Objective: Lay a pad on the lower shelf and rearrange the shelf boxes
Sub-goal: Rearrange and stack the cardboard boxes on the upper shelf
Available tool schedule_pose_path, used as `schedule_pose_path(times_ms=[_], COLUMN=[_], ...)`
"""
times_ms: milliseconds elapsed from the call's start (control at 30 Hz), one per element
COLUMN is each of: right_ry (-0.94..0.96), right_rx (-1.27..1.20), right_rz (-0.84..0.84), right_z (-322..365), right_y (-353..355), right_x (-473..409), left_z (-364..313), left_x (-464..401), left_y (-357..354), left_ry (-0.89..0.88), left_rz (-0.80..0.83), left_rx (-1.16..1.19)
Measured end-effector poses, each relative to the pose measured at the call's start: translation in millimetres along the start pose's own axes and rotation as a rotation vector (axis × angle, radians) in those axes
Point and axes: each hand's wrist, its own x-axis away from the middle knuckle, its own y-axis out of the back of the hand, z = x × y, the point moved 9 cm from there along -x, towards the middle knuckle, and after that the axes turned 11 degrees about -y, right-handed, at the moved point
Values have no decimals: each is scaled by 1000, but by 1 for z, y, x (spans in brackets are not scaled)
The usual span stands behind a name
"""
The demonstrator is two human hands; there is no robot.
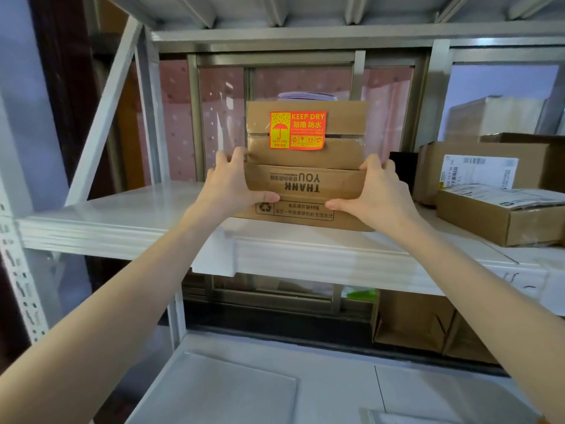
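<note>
Two brown cardboard boxes stand stacked on the middle shelf (122, 221). The lower box (302, 194) reads "THANK YOU" upside down; the upper box (339, 151) carries a red "KEEP DRY" sticker. My left hand (232, 185) grips the lower box's left end, fingers round the top edge and thumb on the front. At the right end, my right hand (376, 191) grips the same box the same way. A white pad (232, 390) lies on the lower shelf (333, 356) below.
More cardboard boxes (501, 215) with shipping labels sit on the middle shelf at the right. Brown boxes (412, 322) stand at the back right of the lower shelf. White shelf uprights (18, 270) rise at the left. A window frame lies behind the shelf.
</note>
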Motion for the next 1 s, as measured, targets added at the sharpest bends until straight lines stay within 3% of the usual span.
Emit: schedule_pose_path(times_ms=[533,1000], right_ry=[95,165], right_rx=[28,117], right_rz=[84,115], right_z=[152,217], right_y=[-96,-144], right_x=[9,8], left_z=[159,217], left_x=[10,18], left_y=[78,107], left_ry=[104,20], left_rz=[53,42], left_rx=[-110,-66])
